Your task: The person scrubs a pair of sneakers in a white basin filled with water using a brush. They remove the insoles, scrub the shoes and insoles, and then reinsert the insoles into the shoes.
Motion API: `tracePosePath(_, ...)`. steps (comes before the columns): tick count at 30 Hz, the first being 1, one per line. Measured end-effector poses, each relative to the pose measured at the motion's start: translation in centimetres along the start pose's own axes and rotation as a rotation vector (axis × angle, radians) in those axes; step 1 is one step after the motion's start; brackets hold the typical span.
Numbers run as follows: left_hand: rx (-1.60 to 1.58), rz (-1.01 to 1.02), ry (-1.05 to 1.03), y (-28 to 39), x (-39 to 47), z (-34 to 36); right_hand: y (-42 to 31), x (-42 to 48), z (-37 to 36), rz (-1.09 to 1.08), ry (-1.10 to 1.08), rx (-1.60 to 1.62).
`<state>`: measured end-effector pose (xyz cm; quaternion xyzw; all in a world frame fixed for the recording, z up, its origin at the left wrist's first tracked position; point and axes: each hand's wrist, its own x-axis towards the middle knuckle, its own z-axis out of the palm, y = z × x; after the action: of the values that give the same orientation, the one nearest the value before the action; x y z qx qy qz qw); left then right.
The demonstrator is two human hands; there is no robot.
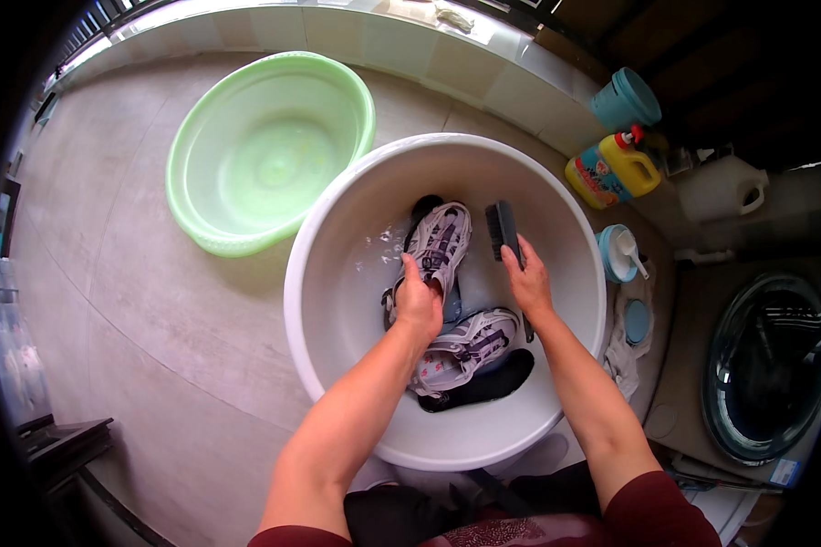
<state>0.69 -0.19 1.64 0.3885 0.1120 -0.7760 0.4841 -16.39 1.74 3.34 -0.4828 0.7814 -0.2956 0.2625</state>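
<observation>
My left hand (421, 301) grips a grey-and-purple sneaker (441, 236) by its heel opening, toe pointing away from me. In my right hand (528, 277) is a dark scrubbing brush (503, 229), its bristles facing left toward that shoe and apart from it. Both are inside a large white plastic tub (356, 184). A second matching sneaker (468, 349) lies below my left hand, its opening toward me. Against it rests a black insole (482, 386). Another black piece (427, 204) shows partly behind the held shoe. Some water glints at the tub's left side.
A pale green basin (267, 150) sits on the floor beyond the tub. To the right stand a yellow pump jug (609, 171), a blue bucket (622, 102), a small tub with a white scoop (619, 253) and a washing machine with a round dark door (770, 369).
</observation>
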Motion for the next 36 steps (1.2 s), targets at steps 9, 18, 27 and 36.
tracePosePath(9,1.335,-0.004,-0.122,6.7,-4.9,2.0,4.3,-1.5,-1.2,0.203,-0.247,-0.451)
tracePosePath(18,2.19,0.073,0.026,6.8,-3.3,-0.1,6.7,-1.4,0.5,0.147,-0.339,-0.425)
tracePosePath(27,1.856,0.008,-0.019,6.7,-0.7,-1.9,6.1,-1.8,0.4,0.128,-0.434,-0.416)
tracePosePath(36,1.679,-0.077,-0.004,7.3,-1.5,-0.6,5.9,-1.6,0.5,0.066,-0.307,-0.329)
